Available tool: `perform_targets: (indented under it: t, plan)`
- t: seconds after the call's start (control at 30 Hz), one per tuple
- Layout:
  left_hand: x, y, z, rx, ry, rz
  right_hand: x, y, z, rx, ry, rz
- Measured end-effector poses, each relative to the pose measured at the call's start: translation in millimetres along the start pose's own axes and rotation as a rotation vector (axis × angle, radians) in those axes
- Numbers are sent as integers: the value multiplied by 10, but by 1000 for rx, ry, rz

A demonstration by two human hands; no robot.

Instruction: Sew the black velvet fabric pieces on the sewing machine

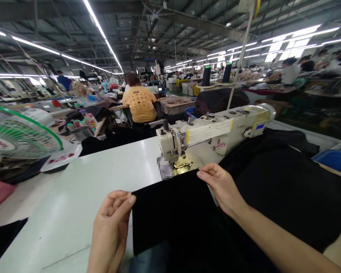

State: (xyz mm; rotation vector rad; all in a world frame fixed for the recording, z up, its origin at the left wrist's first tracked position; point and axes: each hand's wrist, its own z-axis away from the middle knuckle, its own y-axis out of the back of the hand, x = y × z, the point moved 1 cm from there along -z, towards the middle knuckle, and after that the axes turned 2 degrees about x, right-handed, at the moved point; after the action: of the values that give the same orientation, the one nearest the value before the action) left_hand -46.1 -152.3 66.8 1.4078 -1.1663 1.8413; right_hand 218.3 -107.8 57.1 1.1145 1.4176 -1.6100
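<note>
A piece of black fabric (pixel 170 212) lies on the white table (pixel 82 197) in front of a white sewing machine (pixel 210 132). My left hand (pixel 110 227) pinches the fabric's near left corner between thumb and fingers. My right hand (pixel 221 185) pinches the fabric's far right edge, close to the machine's needle and presser foot (pixel 182 163). The far edge of the fabric reaches almost under the needle. More black fabric (pixel 287 189) spreads to the right under my right forearm.
A green-rimmed fan (pixel 19 132) stands at the left. A blue bin (pixel 333 159) is at the right edge. Two dark thread cones (pixel 216 74) sit behind the machine. A person in a yellow shirt (pixel 139 102) sits ahead; other workers are farther off.
</note>
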Motion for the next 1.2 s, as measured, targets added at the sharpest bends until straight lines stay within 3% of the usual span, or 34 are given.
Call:
perform_targets:
  t: [0.07,0.17,0.23,0.3,0.37,0.43,0.53,0.63,0.73,0.83,1.2]
  plan:
    - [89,47,0,-9,-46,-41,-36,-8,19,-57,23,50]
    - [414,78,-108,-44,-217,-211,-81,-61,129,-274,40,240]
    - [662,-16,-276,-103,-371,-436,-65,-114,247,-431,63,387]
    - [769,-227,-518,-249,-459,-730,13,-150,362,-537,95,516]
    - [634,-497,-790,-514,-450,-958,157,-141,437,-597,105,622]
    - [291,-731,-1029,-681,-381,-1043,336,-74,459,-628,114,715]
    - [-326,-916,-1203,-737,-330,-1034,552,100,422,-687,248,864]
    - [-713,-908,-1182,-703,-345,-984,611,257,387,-811,578,1037]
    - [-822,-844,-1130,-650,-374,-961,585,327,374,-861,856,1199]
    - [-852,-852,-1143,-615,-388,-976,575,335,359,-832,972,1273]
    - [-968,-1111,-1396,-564,-355,-1125,639,293,287,-690,948,1178]
